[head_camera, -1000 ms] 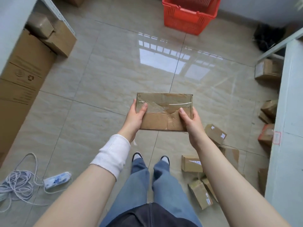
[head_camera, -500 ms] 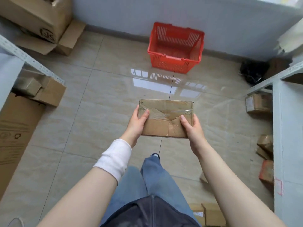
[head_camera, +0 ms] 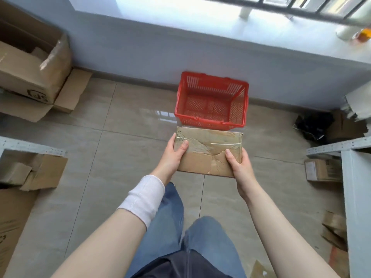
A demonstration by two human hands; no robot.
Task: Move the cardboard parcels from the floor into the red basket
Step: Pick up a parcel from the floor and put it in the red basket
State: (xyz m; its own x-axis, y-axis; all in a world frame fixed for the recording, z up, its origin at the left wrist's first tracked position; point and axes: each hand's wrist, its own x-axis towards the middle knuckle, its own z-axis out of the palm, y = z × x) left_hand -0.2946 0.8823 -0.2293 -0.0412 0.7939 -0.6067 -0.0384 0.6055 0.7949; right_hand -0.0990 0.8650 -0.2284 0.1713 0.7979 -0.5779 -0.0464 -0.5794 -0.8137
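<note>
Near the red basket (head_camera: 209,118), left hand (head_camera: 173,157) and right hand (head_camera: 239,166) grip one parcel (head_camera: 208,146) — apparently taped.

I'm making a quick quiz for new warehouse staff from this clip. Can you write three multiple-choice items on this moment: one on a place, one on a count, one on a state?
1. Where does the red plastic mesh basket stand?
A. on a shelf
B. on the tiled floor by the wall
C. on the person's arm

2. How many parcels lie in the basket?
A. three
B. one
C. none

3. How is the flat brown taped cardboard parcel held?
A. the left hand and the right hand each grip one side
B. by one hand alone
C. it lies on the floor

Answers: 1 B, it sits on the tiles against the wall; 2 C, its mesh bottom shows bare; 3 A, a thumb lies on top at each side.
</note>
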